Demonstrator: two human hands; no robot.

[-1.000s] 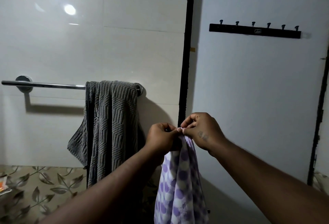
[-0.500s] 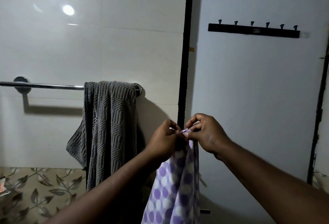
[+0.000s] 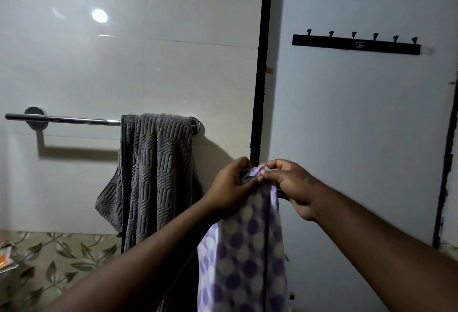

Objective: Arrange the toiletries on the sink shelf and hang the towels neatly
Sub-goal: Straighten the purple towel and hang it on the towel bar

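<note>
White tiled wall (image 3: pixel 124 63), left half of the view: glossy, with a round reflection of a lamp high up and a band of leaf-patterned tiles (image 3: pixel 62 262) along its foot. White door (image 3: pixel 359 138), right half: parted from the wall by a black vertical frame strip (image 3: pixel 260 88).

Grey towel (image 3: pixel 158 175): ribbed, draped over the right end of the towel rail (image 3: pixel 69 120) and hanging down the wall, one corner sagging out to the left.

Dotted towel (image 3: pixel 247 249): white with purple spots. It hangs in the air in front of the frame strip, just right of the grey towel, its top corner gathered between my hands and the rest falling straight down out of view.

My left hand (image 3: pixel 229 191): fingers curled, thumb and fingertips pinching the bunched top edge of the dotted towel from the left.

My right hand (image 3: pixel 292 185): thumb and forefinger pinching the same edge from the right, touching the left hand's fingertips, the other fingers curled underneath.

Towel rail: chrome bar fixed level on the wall, its left part bare.

Hook rack (image 3: pixel 357 45): black bar with six pegs, mounted high on the door, well above my hands.
</note>
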